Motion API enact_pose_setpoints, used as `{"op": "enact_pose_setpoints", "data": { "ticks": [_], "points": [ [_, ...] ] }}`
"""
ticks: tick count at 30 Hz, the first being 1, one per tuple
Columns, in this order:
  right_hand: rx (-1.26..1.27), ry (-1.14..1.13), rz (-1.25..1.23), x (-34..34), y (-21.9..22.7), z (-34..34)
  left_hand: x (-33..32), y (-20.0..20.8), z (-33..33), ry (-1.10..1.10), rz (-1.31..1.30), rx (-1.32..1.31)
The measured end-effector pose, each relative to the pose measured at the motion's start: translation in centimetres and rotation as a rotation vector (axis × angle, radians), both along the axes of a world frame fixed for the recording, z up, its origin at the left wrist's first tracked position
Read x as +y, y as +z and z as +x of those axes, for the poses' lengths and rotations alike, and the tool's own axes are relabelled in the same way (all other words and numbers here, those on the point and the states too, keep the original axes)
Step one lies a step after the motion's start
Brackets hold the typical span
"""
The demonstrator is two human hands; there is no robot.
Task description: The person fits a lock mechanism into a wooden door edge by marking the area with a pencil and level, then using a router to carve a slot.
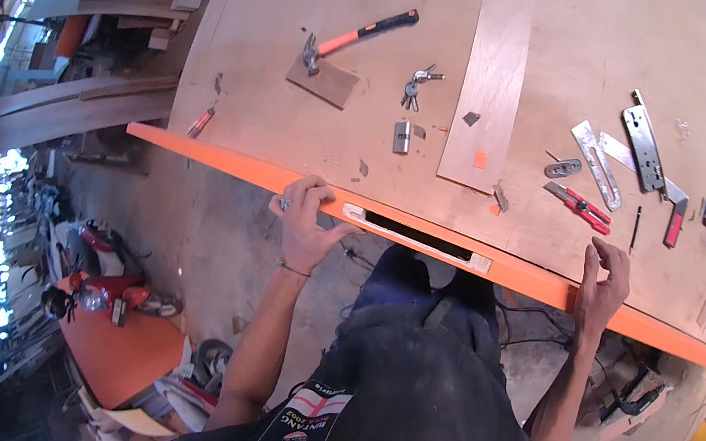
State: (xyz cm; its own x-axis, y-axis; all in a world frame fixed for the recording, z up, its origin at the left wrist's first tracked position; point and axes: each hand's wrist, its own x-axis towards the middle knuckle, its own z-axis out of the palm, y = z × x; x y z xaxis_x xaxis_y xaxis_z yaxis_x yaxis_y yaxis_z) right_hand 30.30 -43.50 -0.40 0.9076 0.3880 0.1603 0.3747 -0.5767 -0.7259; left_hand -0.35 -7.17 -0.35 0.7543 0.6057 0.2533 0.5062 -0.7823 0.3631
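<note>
Steady the orange edge [531, 279] evenly, left hand [305, 226] and right hand [603, 288] gripping it on opposite sides of the slot [416, 236].

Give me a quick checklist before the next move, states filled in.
1. Left hand on the orange edge: ok.
2. Right hand at the same edge, to the right of the slot: ok.
3. Both hands out of the dark opening: ok.
4. Slot free of chips inside: cannot tell, too dark.
5. Red knife well away from the right hand: not ok, lies close by.
6. Hammer away from both hands: ok.
</note>
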Motion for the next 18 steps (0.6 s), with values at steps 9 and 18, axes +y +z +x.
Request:
{"op": "enact_pose_setpoints", "data": {
  "ticks": [9, 18],
  "points": [
    [-0.252, -0.156, -0.044, -0.2, -0.9, -0.4, 6.1, -0.2, -1.3, -0.401, -0.150, -0.122],
    [-0.333, -0.542, 0.073, -1.9, -2.0, -6.8, 5.4, -2.8, -0.8, -0.631, -0.108, -0.401]
  ]
}}
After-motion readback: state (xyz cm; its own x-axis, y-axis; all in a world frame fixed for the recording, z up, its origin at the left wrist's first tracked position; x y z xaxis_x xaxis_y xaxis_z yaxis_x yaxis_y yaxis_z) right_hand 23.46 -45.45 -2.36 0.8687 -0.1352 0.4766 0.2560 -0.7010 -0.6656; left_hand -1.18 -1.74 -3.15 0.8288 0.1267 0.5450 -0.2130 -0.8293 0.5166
